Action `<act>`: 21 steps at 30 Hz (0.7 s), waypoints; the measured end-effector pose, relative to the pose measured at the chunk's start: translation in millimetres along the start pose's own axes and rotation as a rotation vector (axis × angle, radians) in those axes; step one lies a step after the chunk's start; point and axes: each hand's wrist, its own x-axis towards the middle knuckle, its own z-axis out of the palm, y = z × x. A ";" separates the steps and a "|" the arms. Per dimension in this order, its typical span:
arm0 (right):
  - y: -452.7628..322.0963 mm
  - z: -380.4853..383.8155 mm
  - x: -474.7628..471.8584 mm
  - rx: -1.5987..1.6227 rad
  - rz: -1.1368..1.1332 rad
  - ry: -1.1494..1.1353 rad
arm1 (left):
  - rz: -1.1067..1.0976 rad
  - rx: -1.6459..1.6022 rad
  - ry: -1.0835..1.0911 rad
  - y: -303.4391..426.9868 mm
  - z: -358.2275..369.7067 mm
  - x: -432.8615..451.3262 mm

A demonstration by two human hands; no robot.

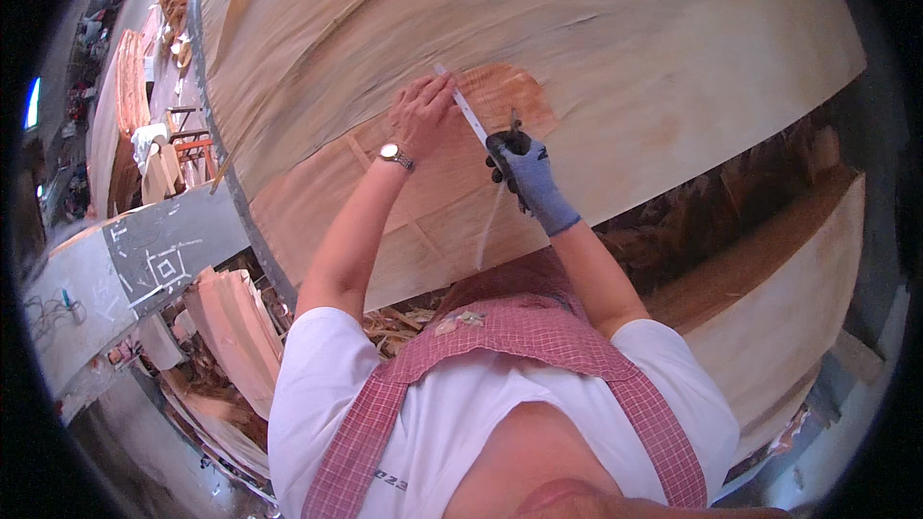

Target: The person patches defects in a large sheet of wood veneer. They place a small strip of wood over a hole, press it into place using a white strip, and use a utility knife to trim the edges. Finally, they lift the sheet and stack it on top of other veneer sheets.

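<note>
A large pale wood veneer sheet [649,65] spreads before me, with a reddish veneer patch [505,86] showing at its middle. My left hand [424,112], bare and wearing a wristwatch [390,152], lies flat on the sheet. Its fingertips touch the upper part of a narrow white strip [469,112] with small holes, apparently perforated tape. My right hand [526,169], in a blue and black glove, grips the lower part of that strip. A pale tail trails below the glove. Some small dark object [514,120] projects from the gloved fingers; its kind is unclear.
Left of the sheet runs a grey table [209,213] with white tape marks. Stacked veneer pieces [234,331] stand below it. An orange-red stool [195,151] is further off. More veneer sheets [779,346] lie at lower right, beside a dark gap under the sheet's edge.
</note>
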 end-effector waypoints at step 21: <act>-35.1 -97.6 -8.3 -0.032 0.084 0.219 | 0.206 -0.136 -0.195 104.9 20.4 47.6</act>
